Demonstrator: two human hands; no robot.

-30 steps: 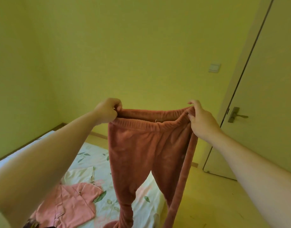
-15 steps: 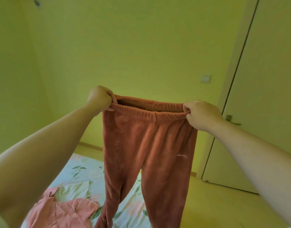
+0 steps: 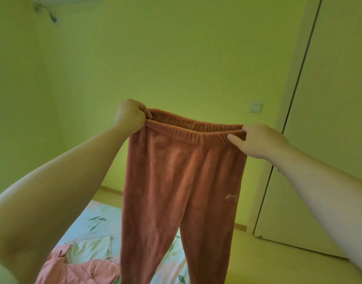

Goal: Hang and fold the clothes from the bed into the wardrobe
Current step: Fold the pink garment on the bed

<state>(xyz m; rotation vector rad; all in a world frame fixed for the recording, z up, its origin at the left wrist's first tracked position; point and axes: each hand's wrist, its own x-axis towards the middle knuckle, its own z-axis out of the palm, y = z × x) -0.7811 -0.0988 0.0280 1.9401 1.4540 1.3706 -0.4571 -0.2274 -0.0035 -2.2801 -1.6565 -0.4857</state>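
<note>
Trousers (image 3: 182, 181) rust-pink fleece, ribbed elastic waistband, legs hanging, left hand (image 3: 131, 117) and right hand (image 3: 258, 140) pinching waistband ends

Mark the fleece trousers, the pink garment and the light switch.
fleece trousers (image 3: 182, 177), head view, front panel above the leg split.
pink garment (image 3: 79, 272), head view, its crumpled middle.
light switch (image 3: 256, 107), head view, middle of its plate.

A single head camera is looking forward and slightly down, facing the wall (image 3: 176, 58) and door (image 3: 331, 119), sitting close to the trousers (image 3: 182, 181), the bed (image 3: 98, 220) below.
</note>
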